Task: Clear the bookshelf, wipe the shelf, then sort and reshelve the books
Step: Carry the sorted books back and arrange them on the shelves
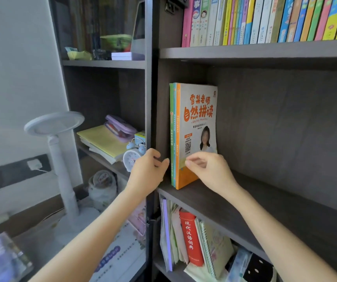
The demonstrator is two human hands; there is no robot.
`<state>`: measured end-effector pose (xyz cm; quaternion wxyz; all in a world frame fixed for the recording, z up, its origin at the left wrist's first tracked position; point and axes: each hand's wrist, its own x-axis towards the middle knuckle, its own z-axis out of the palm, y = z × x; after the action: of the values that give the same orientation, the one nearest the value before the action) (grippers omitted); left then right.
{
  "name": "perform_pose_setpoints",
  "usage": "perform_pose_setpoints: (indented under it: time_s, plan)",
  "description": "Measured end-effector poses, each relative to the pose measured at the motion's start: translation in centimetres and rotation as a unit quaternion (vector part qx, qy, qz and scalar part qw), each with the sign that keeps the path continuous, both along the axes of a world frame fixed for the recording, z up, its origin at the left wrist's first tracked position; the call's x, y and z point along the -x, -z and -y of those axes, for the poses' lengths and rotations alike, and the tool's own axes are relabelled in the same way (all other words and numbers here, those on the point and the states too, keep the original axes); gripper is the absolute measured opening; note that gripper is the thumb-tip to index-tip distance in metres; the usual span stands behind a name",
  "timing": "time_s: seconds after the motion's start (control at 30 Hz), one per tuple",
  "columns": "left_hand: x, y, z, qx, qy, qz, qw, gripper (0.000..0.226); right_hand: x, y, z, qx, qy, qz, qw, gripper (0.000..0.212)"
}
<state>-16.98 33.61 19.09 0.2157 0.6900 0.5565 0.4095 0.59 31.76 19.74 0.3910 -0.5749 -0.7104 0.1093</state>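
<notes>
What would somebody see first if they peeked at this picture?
Probably the bright orange book standing near the left end of the dark middle shelf, with thin green books beside it. The right hand pinches its lower cover, and the left hand sits by the spines. Next come the rainbow row of books on the shelf above and the red dictionary on the shelf below.

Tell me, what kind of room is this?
Probably a child's study corner at home: a dark bookshelf holding colourful children's books, a white desk lamp and a small alarm clock.
</notes>
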Motion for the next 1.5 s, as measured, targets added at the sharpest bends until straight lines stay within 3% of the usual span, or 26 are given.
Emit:
perform_pose_setpoints:
  time_s: [0.13, 0.3, 0.5, 0.73, 0.9, 1.1, 1.2, 1.37, 1.5]
  plan:
    - [3.3, 0.7, 3.3, -0.003, -0.060, 0.032, 0.998, 0.018, 3.5, -0.3, 2.1, 0.007, -0.109, -0.056, 0.992, 0.011]
    - [9.3, 3.2, 9.2, -0.018, -0.132, 0.048, 0.990, 0.009, 10.2, 1.8, 4.9, 0.077, -0.252, -0.118, 0.957, 0.017]
    - [17.5, 6.6, 18.8, 0.000, -0.201, -0.003, 0.980, 0.026, 19.0, 5.5, 10.2, 0.143, -0.378, -0.120, 0.907, 0.029]
    - [27.2, 9.3, 31.5, 0.008, -0.328, 0.011, 0.944, 0.016, 28.7, 8.8, 18.4, 0.189, -0.487, -0.070, 0.850, 0.036]
    - [36.2, 11.6, 40.8, 0.034, -0.419, 0.033, 0.907, 0.009, 37.5, 10.5, 25.4, 0.198, -0.520, -0.042, 0.830, 0.031]
    - [48.9, 16.2, 51.7, 0.097, -0.542, 0.067, 0.832, 0.013, 48.5, 13.1, 33.7, 0.222, -0.531, -0.035, 0.817, 0.035]
    - [53.5, 19.5, 55.7, 0.141, -0.575, 0.117, 0.797, 0.008, 52.9, 14.4, 36.6, 0.235, -0.532, -0.018, 0.813, 0.026]
    - [56.8, 23.4, 58.7, 0.197, -0.608, 0.150, 0.754, 0.007, 58.5, 17.4, 39.6, 0.249, -0.536, 0.046, 0.805, 0.017]
    - [58.9, 26.0, 57.9, 0.227, -0.612, 0.152, 0.742, 0.008, 63.3, 20.4, 40.6, 0.263, -0.517, 0.111, 0.807, 0.031]
